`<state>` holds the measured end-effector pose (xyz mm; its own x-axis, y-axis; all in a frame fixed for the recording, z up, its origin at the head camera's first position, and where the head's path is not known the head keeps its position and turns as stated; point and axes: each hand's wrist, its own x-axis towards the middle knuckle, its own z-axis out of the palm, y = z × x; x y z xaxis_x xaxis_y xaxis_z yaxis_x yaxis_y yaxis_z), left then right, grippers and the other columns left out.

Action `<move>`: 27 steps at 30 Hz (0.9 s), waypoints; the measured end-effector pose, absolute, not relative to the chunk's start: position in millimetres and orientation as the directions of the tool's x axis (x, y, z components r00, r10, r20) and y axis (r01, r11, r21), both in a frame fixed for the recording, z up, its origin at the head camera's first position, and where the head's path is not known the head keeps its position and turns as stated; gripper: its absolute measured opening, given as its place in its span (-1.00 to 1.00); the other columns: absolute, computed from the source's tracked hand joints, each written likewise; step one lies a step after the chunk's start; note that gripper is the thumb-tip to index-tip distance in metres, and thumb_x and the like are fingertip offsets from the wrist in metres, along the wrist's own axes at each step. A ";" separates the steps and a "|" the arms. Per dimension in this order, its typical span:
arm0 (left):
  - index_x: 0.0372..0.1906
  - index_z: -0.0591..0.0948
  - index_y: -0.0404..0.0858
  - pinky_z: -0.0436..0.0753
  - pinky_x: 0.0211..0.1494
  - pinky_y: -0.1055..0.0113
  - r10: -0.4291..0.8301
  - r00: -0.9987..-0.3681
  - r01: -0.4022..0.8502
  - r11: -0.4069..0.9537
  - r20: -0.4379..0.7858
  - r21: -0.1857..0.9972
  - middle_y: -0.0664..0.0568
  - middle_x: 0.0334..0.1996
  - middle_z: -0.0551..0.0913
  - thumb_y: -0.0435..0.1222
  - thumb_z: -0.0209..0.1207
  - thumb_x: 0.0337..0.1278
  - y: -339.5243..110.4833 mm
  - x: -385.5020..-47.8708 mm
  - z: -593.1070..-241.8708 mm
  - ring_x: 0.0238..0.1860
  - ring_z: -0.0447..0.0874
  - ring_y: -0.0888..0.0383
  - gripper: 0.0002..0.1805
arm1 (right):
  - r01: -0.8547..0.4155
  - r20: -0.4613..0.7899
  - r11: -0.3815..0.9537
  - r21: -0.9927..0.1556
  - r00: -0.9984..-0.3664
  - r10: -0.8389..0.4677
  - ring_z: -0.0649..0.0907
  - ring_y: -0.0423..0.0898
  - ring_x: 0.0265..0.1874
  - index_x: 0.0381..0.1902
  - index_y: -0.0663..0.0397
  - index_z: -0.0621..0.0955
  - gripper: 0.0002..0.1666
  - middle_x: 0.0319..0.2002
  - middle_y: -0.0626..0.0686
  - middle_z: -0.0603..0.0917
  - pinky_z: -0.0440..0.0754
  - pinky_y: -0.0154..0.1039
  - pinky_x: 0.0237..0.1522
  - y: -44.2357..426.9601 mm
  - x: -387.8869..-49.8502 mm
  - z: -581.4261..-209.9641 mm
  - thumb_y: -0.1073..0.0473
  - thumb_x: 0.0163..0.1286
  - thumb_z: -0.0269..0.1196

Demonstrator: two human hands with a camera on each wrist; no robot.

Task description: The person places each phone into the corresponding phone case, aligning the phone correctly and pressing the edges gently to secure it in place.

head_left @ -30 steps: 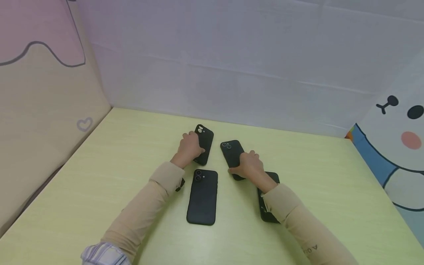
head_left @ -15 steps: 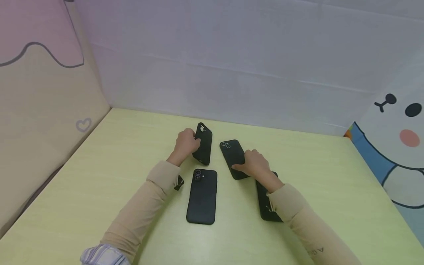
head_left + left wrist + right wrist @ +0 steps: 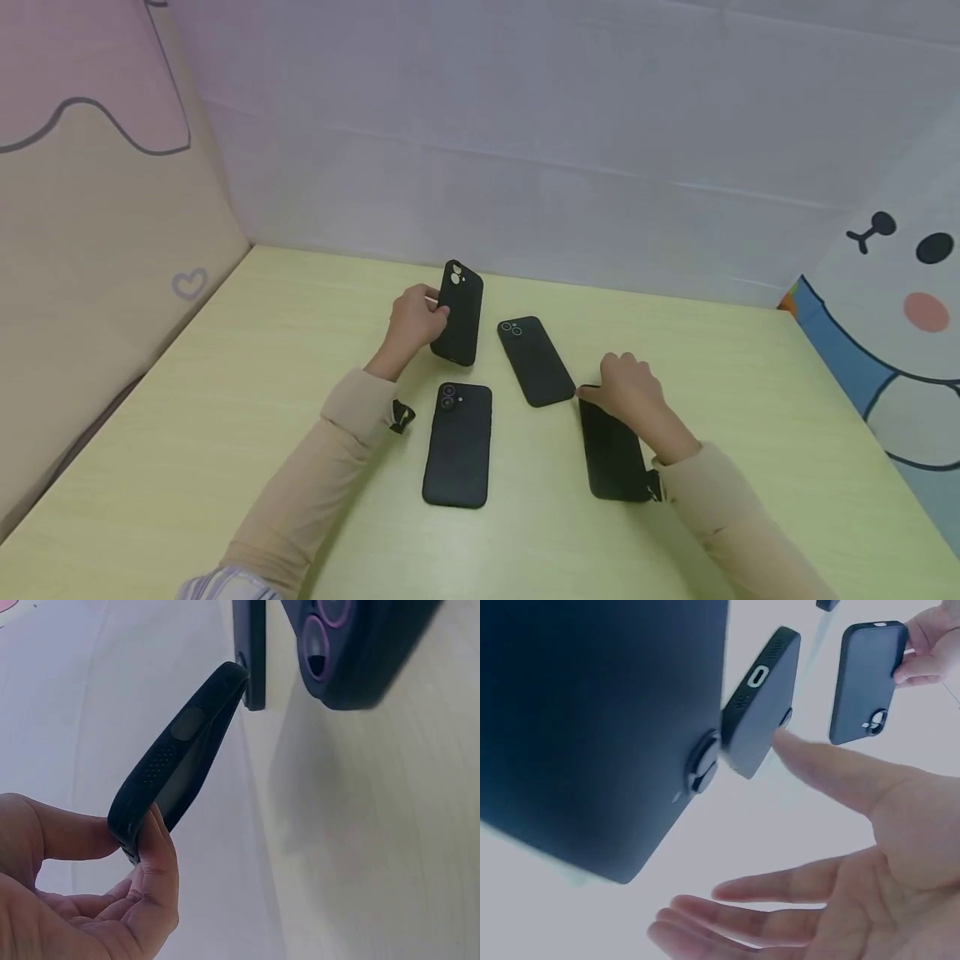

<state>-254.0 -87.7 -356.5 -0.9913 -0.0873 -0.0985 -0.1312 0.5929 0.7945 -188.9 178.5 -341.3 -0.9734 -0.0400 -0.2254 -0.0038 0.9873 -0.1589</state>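
Observation:
My left hand (image 3: 412, 321) pinches a black phone case (image 3: 459, 321) by its side edge, raised and tilted above the table. Its camera cutout shows through, and the left wrist view shows its hollow inside (image 3: 184, 784). My right hand (image 3: 632, 392) hovers over the top end of a black phone (image 3: 611, 454) on the right, hiding its camera corner. In the right wrist view the right fingers (image 3: 772, 885) are straight and spread, with nothing between them and the thumb. Between the hands lies a black phone in a case (image 3: 536, 362), slanted, with two camera rings.
Another black phone (image 3: 457, 446) lies nearer, camera at its top left. All rest on a pale yellow table (image 3: 360, 533). A whitish sheet (image 3: 525, 150) closes the back; printed panels stand at the left (image 3: 97, 275) and right (image 3: 915, 358). Each wrist carries a small black device.
The left hand has lifted the phone case off the table and tipped it up. The right hand has let go of the slanted phone and moved right, over the right-hand phone.

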 end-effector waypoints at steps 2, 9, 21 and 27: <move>0.13 0.40 -0.37 0.60 -0.06 0.13 -0.085 -0.992 -0.124 0.573 -0.091 0.810 -0.21 -0.05 0.57 -0.30 0.04 0.22 -87.5 -251.2 -354.2 -0.05 0.58 -0.08 -0.60 | -0.004 -0.248 0.988 -0.154 -0.968 -0.042 0.32 -0.03 -0.58 -0.62 0.18 0.37 -0.52 -0.58 0.11 0.34 0.26 -0.27 -0.65 183.0 -185.3 -343.7 -0.05 0.13 0.31; 0.15 0.38 -0.37 0.60 -0.04 0.12 -0.076 -0.992 -0.124 0.530 -0.099 0.839 -0.22 -0.01 0.53 -0.30 0.04 0.22 -85.7 -245.2 -349.0 -0.03 0.56 -0.10 -0.58 | -0.016 -0.284 0.986 -0.168 -0.957 -0.063 0.34 -0.09 -0.64 -0.62 0.17 0.38 -0.52 -0.67 0.00 0.31 0.25 -0.31 -0.65 188.7 -176.8 -351.4 -0.07 0.11 0.33; 0.18 0.35 -0.36 0.55 0.04 0.11 -0.021 -0.991 -0.131 0.403 -0.134 0.906 -0.22 0.01 0.52 -0.31 0.06 0.23 -84.3 -234.5 -350.0 -0.02 0.54 -0.08 -0.57 | -0.002 -0.267 0.984 -0.175 -0.962 -0.050 0.45 -0.02 -0.62 -0.46 0.34 0.44 -0.49 -0.62 0.10 0.44 0.37 -0.24 -0.57 186.2 -167.5 -360.8 -0.02 0.07 0.37; 0.18 0.34 -0.35 0.59 -0.04 0.19 0.004 -0.987 -0.150 0.365 -0.162 0.919 -0.21 0.01 0.51 -0.32 0.06 0.23 -81.7 -229.6 -350.8 -0.08 0.57 -0.05 -0.57 | -0.016 -0.248 0.988 -0.154 -0.967 -0.054 0.51 0.16 -0.45 -0.29 0.50 0.38 -0.32 -0.48 0.27 0.49 0.44 0.06 -0.27 187.6 -167.9 -360.8 -0.06 0.06 0.36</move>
